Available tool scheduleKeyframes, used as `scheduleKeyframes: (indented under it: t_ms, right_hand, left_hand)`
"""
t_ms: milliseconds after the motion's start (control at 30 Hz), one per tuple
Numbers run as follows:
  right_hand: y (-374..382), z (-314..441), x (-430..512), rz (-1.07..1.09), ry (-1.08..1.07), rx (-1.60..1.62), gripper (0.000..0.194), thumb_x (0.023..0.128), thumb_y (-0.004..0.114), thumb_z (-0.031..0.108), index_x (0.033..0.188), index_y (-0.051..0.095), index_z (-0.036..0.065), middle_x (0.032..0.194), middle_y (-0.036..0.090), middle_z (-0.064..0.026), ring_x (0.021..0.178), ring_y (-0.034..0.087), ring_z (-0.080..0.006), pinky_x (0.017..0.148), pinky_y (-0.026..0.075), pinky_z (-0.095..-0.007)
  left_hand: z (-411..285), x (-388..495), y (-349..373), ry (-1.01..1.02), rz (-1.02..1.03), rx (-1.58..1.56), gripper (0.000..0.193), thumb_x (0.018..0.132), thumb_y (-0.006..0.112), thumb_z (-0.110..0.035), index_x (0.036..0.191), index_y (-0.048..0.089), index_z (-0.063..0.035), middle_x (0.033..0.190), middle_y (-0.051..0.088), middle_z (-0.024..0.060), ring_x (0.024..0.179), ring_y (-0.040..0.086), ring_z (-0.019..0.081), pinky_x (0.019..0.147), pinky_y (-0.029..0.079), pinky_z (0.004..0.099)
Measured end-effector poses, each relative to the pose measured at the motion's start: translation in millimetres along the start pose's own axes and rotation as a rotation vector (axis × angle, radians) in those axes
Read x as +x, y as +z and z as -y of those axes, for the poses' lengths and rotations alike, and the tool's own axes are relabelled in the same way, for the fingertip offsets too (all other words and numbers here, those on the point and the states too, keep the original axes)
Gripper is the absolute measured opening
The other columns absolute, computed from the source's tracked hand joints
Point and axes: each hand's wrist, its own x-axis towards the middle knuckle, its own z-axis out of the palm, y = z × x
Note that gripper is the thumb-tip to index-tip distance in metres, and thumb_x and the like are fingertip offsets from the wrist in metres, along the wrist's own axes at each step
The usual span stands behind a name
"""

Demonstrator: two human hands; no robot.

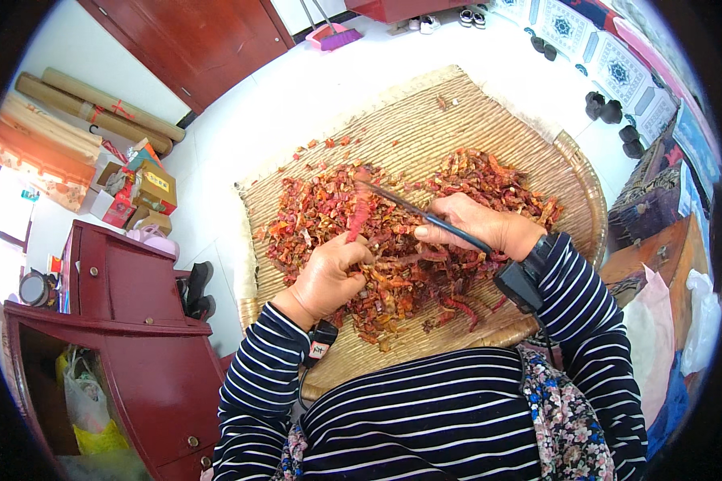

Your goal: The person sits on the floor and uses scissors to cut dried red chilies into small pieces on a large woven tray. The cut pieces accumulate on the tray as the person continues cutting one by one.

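Observation:
My left hand (332,273) grips a long dried red chili pepper (360,207), which sticks up from between the fingers. In my right hand (475,222) is a pair of scissors (424,215) with dark handles, its blades reaching left to the upper part of that pepper. Whether the blades are apart is hard to tell. Both hands are above a wide heap of cut dried chili pieces (313,219) on a woven basket tray (397,120). A few uncut dried peppers (462,309) lie at the heap's near edge, below my right hand.
Dark red cabinets (138,361) stand at the left, with cardboard boxes (156,186) beyond them. A wooden chest (668,246) with cloths and a plastic bag (701,324) is at the right. A broom (340,39) and dustpan, and several shoes, are on the floor farther off.

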Motion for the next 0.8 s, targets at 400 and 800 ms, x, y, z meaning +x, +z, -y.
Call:
scheduleKeyframes:
  t_ms: [400,800]
  right_hand:
    - [7.9,-15.5,4.8,0.065,0.071,0.21,0.06,0.087,0.061,0.06,0.072,0.062,0.002,0.057,0.053,-0.0045,0.055,0.05,-0.0149,0.05,0.041,-0.0326]
    - [3.6,-28.5,11.1,-0.004,0.04,-0.133,0.063,0.08,0.07,0.059,0.066,0.062,-0.002,0.052,0.048,-0.0111,0.05,0.047,-0.0216,0.049,0.04,-0.0398]
  left_hand:
    - [-0.8,-0.6,5.7,0.126,0.225,0.089,0.019,0.066,0.063,0.004,0.084,0.058,-0.0027,0.086,0.056,0.0144,0.084,0.057,0.0357,0.074,0.048,0.0422]
    - [10.9,-3.0,0.0,-0.007,0.226,0.159,0.018,0.066,0.061,0.004,0.083,0.06,-0.0021,0.08,0.057,0.016,0.08,0.057,0.0358,0.071,0.048,0.0409]
